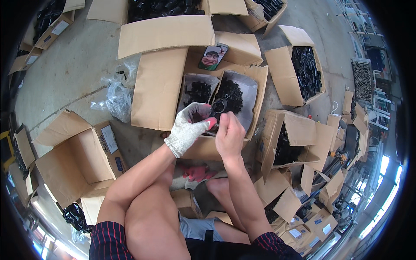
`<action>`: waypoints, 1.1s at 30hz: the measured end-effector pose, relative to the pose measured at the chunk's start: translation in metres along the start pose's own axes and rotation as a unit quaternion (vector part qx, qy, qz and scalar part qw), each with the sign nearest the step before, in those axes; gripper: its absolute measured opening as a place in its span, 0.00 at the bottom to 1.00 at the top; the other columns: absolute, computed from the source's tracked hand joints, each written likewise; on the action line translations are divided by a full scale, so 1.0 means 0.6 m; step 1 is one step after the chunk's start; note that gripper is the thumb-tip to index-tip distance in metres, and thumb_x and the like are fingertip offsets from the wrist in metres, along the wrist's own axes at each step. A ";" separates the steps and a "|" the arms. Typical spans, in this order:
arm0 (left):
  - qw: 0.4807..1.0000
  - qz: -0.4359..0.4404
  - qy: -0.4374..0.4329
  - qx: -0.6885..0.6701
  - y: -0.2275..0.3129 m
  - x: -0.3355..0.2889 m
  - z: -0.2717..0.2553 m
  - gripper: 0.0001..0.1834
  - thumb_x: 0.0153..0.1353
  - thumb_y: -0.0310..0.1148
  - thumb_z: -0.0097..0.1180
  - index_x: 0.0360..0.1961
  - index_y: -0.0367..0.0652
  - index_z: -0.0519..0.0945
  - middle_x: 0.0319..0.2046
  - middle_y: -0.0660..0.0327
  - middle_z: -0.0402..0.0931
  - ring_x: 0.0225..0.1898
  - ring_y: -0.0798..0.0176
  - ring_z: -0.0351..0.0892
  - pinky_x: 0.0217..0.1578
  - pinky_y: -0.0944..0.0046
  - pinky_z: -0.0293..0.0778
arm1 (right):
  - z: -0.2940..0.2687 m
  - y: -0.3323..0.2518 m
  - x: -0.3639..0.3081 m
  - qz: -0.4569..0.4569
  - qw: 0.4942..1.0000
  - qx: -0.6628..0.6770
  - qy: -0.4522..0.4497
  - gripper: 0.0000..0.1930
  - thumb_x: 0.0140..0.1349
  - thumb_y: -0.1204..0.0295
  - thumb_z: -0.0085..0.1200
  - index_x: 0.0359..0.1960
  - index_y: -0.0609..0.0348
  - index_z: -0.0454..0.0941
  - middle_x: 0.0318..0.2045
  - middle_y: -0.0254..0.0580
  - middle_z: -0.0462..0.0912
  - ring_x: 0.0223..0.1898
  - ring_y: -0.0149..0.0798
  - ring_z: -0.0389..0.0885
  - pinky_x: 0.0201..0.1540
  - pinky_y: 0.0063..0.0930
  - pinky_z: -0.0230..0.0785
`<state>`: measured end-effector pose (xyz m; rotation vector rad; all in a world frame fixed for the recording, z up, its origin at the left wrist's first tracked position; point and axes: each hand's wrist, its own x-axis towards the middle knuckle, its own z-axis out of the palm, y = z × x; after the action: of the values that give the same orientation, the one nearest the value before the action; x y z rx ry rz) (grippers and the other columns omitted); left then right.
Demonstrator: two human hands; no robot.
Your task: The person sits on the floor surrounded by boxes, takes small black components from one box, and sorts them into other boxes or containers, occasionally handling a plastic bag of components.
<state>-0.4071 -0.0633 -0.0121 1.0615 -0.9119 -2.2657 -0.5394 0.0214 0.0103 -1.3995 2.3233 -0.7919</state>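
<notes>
My left hand (189, 131), in a white knit glove with pink fingertips, is closed round a black ring-shaped part (220, 105). Bare and curled into a pinch, my right hand (229, 135) is close beside the part; what its fingers hold, if anything, is hidden. Both hands are over the near side of an open cardboard box (160, 89). Inside it, two grey-lined trays sit side by side. Small black pieces (199, 92) lie in the left tray, and a pile of small black pieces (231, 93) lies in the right one.
A phone (213, 56) leans at the box's far side. Crumpled clear plastic (117, 99) lies on the floor at left, above an open box (71, 167). Boxes of black parts (307, 71) stand at right and behind. A pink-and-white glove (197, 172) lies between my legs.
</notes>
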 end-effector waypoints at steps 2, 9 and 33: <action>1.000 -0.004 -0.005 0.001 -0.002 0.000 -0.003 0.22 0.59 0.25 0.72 0.54 0.39 0.80 0.43 0.63 0.81 0.42 0.72 0.79 0.46 0.68 0.80 | -0.004 -0.023 -0.002 0.027 0.996 0.067 0.043 0.09 0.75 0.69 0.51 0.39 0.63 0.73 0.32 0.53 0.77 0.32 0.57 0.78 0.36 0.48 0.70; 0.998 -0.054 -0.013 0.027 -0.003 -0.011 0.006 0.22 0.61 0.24 0.71 0.55 0.39 0.79 0.43 0.64 0.81 0.44 0.71 0.80 0.49 0.67 0.80 | 0.008 -0.006 -0.018 0.017 0.996 0.020 0.084 0.17 0.77 0.64 0.48 0.30 0.61 0.71 0.24 0.51 0.76 0.29 0.58 0.78 0.34 0.50 0.69; 0.971 0.170 -0.019 -0.164 0.359 -0.528 -0.031 0.22 0.74 0.44 0.55 0.61 0.43 0.76 0.52 0.54 0.82 0.46 0.56 0.85 0.33 0.65 0.81 | -0.251 0.021 -0.333 0.205 0.887 0.367 0.190 0.24 0.79 0.56 0.44 0.31 0.61 0.81 0.19 0.33 0.76 0.20 0.27 0.75 0.24 0.25 0.69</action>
<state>-0.1770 -0.0081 0.2899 0.6619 -0.6434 -2.0593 -0.5335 0.2468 0.1199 -0.4340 2.0692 -1.6700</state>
